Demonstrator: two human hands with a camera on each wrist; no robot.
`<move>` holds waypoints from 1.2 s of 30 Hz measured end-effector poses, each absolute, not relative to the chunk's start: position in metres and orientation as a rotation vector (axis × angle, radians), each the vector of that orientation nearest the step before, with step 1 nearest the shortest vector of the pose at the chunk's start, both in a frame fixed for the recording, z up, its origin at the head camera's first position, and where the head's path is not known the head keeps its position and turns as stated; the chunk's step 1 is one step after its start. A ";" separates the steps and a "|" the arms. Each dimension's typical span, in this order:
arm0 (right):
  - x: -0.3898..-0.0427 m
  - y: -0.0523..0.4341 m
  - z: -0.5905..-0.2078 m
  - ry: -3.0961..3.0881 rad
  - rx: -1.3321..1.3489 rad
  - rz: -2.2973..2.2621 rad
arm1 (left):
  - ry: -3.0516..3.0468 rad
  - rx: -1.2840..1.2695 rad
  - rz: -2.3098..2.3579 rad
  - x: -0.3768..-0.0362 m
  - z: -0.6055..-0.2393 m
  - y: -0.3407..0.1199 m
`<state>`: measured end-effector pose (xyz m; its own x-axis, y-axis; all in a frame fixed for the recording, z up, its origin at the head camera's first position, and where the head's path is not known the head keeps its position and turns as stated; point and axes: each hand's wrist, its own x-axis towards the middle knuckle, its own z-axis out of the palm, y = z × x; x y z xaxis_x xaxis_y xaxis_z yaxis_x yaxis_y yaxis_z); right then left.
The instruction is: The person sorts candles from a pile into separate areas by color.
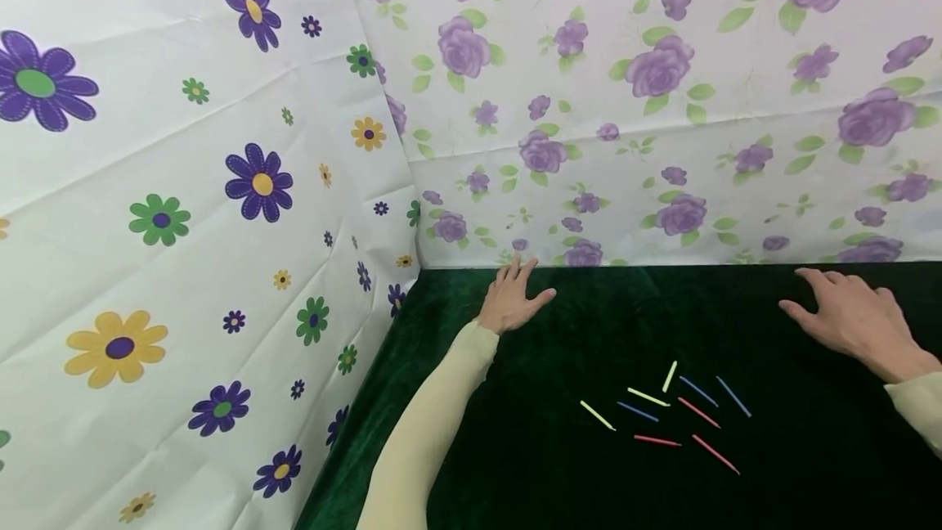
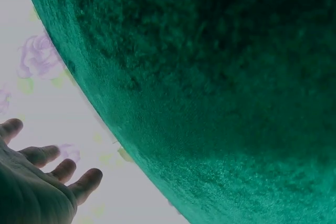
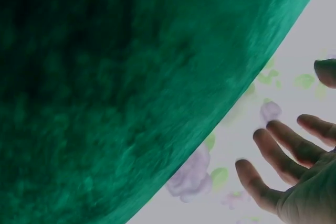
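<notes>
My left hand (image 1: 508, 301) is over the far left part of the dark green cloth, its fingers spread and holding nothing. Off to the right, my right hand (image 1: 857, 317) also holds nothing, with loosely bent fingers. Between and nearer than the hands lies a loose group of thin coloured sticks, fine-tipped like small candles: three yellow sticks (image 1: 648, 397), three blue sticks (image 1: 637, 411) and three red sticks (image 1: 657, 440). Both wrist views show the fingers of the left hand (image 2: 47, 182) and right hand (image 3: 294, 171) apart, with nothing in them.
The green velvet cloth (image 1: 545, 448) covers the table. A white sheet with purple roses (image 1: 589, 145) rises along its far edge, and another sheet with daisies (image 1: 184, 268) closes off the left side. The two sheets meet at the far left corner.
</notes>
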<state>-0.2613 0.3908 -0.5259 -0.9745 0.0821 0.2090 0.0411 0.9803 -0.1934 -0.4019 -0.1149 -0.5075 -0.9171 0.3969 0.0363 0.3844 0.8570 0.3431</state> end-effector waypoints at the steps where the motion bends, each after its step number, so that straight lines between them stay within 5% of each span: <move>1: -0.261 0.390 -0.525 -2.914 -0.070 0.305 | 2.995 0.635 0.541 -0.402 -0.508 -0.115; 36: -0.222 0.325 -0.528 -2.895 0.368 0.792 | 2.925 0.995 0.632 -0.347 -0.512 -0.086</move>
